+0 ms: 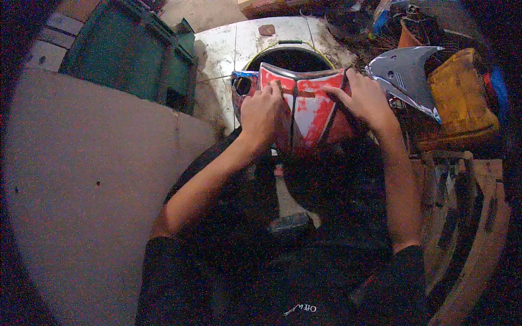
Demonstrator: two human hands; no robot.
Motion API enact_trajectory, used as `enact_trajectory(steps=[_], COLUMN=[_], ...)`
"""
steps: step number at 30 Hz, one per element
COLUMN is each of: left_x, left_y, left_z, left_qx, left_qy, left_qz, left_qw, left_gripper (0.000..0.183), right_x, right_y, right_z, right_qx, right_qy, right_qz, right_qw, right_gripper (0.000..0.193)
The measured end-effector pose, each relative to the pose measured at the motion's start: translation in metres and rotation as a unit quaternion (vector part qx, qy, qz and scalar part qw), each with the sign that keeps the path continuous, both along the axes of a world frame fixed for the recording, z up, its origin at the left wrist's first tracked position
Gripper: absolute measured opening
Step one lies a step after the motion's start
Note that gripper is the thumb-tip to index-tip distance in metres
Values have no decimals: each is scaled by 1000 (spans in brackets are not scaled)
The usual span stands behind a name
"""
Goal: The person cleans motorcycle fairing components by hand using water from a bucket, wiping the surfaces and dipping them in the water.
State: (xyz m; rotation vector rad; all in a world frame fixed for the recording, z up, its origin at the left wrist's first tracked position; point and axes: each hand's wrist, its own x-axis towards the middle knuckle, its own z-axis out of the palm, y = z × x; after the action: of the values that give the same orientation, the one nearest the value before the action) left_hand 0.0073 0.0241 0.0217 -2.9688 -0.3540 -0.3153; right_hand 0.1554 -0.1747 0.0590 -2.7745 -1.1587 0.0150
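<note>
A red, white and black plastic fairing panel (310, 103) is tilted up in front of me, its red paint worn through to white in patches. My left hand (262, 111) presses its bent fingers on the panel's left part. At those fingertips shows a small brownish-green folded piece (278, 85) that looks like sandpaper. My right hand (370, 100) grips the panel's upper right edge, thumb on the face and fingers over the rim. A blue-and-white part with a dark round hole (242, 85) sits at the panel's left side.
Just behind the panel stands a black bucket (288, 56) with a yellow-green rim. A brown scrap (266, 30) lies on the dirty white tiles (217, 46). To the right are a grey fairing (405, 68), a yellow container (462, 98) and cardboard (484, 201); a green bin (128, 54) stands left.
</note>
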Motion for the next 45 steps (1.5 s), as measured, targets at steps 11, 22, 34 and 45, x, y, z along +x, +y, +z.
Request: enact_trajectory(steps=[11, 22, 34, 45], left_x=[-2, 0, -1, -10], left_y=[3, 9, 9, -19], left_z=[-2, 10, 2, 11], left_qx=[-29, 10, 21, -3], left_qy=[-17, 7, 18, -31], left_qz=[-2, 27, 29, -31], left_qw=[999, 1000, 999, 999], left_gripper=[39, 29, 26, 34], right_x=[-1, 1, 1, 2], right_y=[-3, 2, 2, 0], right_z=[2, 3, 2, -2], right_qx=[20, -17, 3, 24], right_qy=[14, 32, 25, 22], right_qz=[4, -12, 2, 7], right_qw=[1000, 999, 1000, 999], right_gripper=[65, 62, 64, 63])
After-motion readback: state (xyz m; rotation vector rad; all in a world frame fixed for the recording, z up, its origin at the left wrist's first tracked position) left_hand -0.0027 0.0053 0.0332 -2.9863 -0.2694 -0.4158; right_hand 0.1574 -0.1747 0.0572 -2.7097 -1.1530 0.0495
